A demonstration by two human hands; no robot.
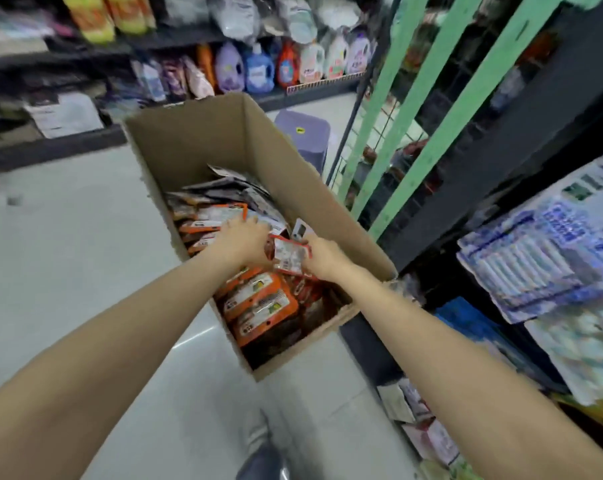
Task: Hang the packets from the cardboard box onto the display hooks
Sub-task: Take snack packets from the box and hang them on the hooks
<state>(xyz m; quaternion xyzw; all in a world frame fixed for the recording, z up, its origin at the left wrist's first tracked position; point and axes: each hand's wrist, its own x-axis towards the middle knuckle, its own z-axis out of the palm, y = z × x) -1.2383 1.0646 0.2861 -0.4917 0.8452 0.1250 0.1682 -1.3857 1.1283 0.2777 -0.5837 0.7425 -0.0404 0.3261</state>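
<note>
While both hands grip, the packet stands upright.

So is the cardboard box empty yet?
No. The cardboard box still holds many orange packets; both hands reach inside.

arms bare, no sleeves | grey trouser leg | dark shoe
</note>
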